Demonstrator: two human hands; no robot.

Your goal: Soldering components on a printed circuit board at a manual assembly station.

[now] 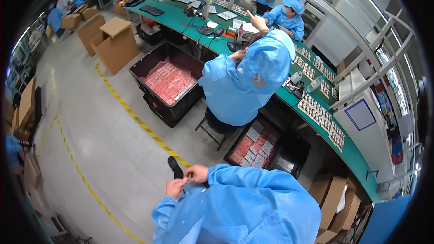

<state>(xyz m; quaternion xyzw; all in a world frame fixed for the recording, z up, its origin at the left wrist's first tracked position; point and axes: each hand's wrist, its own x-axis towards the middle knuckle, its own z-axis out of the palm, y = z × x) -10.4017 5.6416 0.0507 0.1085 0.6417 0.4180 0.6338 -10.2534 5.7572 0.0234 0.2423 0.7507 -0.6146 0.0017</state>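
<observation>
My left hand (175, 188) and my right hand (197, 173) meet low in front of my blue smock. Both are closed, with fingertips pinched together around something small and greyish between them, too small to name. A black shoe (175, 167) shows on the floor just beyond the hands. Ahead of me a co-worker in a blue smock and cap (244, 81) sits with their back to me on a black stool (217, 124), one hand raised with a finger pointing.
A green workbench (289, 94) runs along the right, bearing trays of small parts (316, 113). Black crates (135, 70) with pink bags and a second crate (233, 149) flank the stool. Cardboard boxes (115, 47) stand far left; open cartons (334, 203) are near right. Another worker (294, 18) is across the bench.
</observation>
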